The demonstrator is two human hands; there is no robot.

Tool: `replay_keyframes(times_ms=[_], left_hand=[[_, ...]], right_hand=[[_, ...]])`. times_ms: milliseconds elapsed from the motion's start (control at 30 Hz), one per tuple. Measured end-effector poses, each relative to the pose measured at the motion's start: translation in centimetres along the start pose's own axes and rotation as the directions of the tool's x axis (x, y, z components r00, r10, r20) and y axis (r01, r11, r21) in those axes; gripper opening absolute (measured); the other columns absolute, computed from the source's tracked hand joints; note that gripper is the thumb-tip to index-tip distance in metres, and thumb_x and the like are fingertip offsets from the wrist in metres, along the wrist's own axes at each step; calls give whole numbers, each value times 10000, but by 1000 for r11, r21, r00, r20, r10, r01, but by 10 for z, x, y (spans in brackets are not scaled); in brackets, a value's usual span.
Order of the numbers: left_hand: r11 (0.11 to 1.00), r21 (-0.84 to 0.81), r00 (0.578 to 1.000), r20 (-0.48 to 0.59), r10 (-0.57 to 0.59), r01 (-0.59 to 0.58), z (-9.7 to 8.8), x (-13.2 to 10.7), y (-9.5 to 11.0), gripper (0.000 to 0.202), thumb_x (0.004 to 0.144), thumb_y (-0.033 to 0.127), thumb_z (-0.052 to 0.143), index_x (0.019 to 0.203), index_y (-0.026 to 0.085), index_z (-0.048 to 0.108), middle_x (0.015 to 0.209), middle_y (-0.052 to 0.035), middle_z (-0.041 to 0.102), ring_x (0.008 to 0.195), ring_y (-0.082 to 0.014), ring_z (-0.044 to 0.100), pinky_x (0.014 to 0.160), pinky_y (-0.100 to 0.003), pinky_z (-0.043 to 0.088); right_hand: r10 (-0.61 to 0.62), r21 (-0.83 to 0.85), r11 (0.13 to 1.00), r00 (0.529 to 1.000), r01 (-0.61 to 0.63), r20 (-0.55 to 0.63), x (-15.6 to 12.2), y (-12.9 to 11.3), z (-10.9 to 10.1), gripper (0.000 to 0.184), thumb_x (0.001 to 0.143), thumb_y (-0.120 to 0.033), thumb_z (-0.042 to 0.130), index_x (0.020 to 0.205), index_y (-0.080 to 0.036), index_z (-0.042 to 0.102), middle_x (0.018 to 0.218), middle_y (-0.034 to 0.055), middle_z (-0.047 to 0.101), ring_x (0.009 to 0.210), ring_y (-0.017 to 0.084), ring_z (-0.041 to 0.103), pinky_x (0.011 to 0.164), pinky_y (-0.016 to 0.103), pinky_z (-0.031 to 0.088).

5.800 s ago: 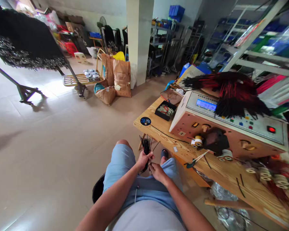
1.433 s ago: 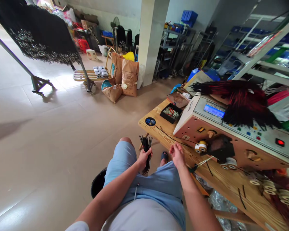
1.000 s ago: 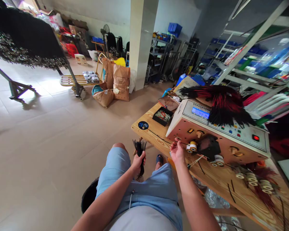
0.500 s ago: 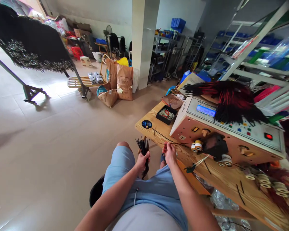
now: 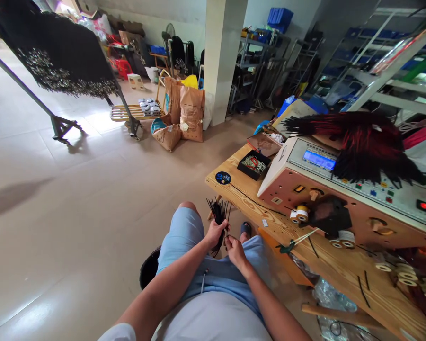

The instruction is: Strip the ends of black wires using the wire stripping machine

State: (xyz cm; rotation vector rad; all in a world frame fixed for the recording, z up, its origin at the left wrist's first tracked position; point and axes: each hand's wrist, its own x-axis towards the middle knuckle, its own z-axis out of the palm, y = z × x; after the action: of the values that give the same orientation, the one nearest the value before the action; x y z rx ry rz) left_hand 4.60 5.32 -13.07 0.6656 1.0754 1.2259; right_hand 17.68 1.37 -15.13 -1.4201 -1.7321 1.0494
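While seated over light-blue shorts (image 5: 181,241), the person grips a bundle of black wires (image 5: 219,213) in the left hand (image 5: 215,234), fingers wrapped closed around its middle, wire ends fanning out above the fist and a few hanging below. The bundle sits over the lap, just left of the bench corner. The right hand (image 5: 236,252) is right beside it, almost touching, with fingertips (image 5: 227,241) pinched together at the bundle; can't tell if they hold a single wire. To the right is a pine workbench (image 5: 241,201) carrying a wire-processing machine (image 5: 341,213) with a blue display, a heap of black and red wires (image 5: 362,142) on top, and a black box of tangled wire (image 5: 253,165) near the bench's far end. Paper sacks (image 5: 188,113) stand on the floor farther off.
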Motion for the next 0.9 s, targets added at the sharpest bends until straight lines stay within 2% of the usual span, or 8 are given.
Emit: replay_keyframes(times_ms=[133,233,333,433,500,633,733,900], left_hand=[[1000,17,1000,17,-12,12,1,0,-4,520,655,640,807,693,151,635,634,-43,655,467,-90,450,466,-234,319],[1000,26,1000,14,-17,17,1,1,-5,524,630,639,819,669,154,627,595,-27,619,480,-106,479,481,-241,349],[999,37,1000,-5,-9,9,1,2,-4,523,627,635,824,633,154,618,553,-9,576,473,-98,459,473,-234,332],[999,43,1000,-18,-2,2,1,3,-1,525,651,645,805,631,154,619,538,4,550,448,-81,410,448,-231,288],[999,45,1000,-18,-6,6,1,3,1,531,656,661,793,682,150,649,540,14,542,443,-79,398,440,-232,272],[1000,24,1000,-10,-16,16,2,3,3,547,658,689,777,711,161,642,534,32,516,445,-84,394,441,-231,273],[1000,12,1000,-11,-5,5,4,3,5,561,671,708,756,622,183,564,522,30,501,442,-83,389,440,-229,279],[1000,-6,1000,6,8,-8,6,1,9,585,673,740,732,604,193,536,489,25,495,431,-85,392,445,-227,294]], right_hand=[[41,38,998,999,-42,31,-3,-1,0,566,884,-727,413,624,-238,527,566,17,542,568,191,489,587,294,365],[43,59,997,997,-47,57,0,-4,-6,522,859,-684,507,608,-228,552,560,18,553,552,184,490,568,293,372],[110,185,979,990,-91,-94,13,-8,-23,433,780,-633,666,707,-208,626,611,14,591,563,170,518,544,274,403],[305,493,863,895,-115,-325,39,-17,-55,475,704,-609,762,918,-206,631,657,-28,589,528,129,511,478,230,402],[375,665,745,858,-52,-352,58,-27,-82,523,671,-577,809,990,-215,607,664,-57,576,510,105,500,459,205,402],[354,831,549,877,86,-325,86,-43,-130,546,616,-449,900,1032,-223,629,754,-49,631,590,91,559,503,185,446],[339,884,447,889,137,-309,94,-49,-148,529,639,-426,905,1064,-227,660,792,-34,658,638,92,586,531,189,454],[291,874,458,902,162,-320,99,-52,-155,448,730,-477,849,1065,-231,683,777,-24,658,647,101,587,536,207,438]])
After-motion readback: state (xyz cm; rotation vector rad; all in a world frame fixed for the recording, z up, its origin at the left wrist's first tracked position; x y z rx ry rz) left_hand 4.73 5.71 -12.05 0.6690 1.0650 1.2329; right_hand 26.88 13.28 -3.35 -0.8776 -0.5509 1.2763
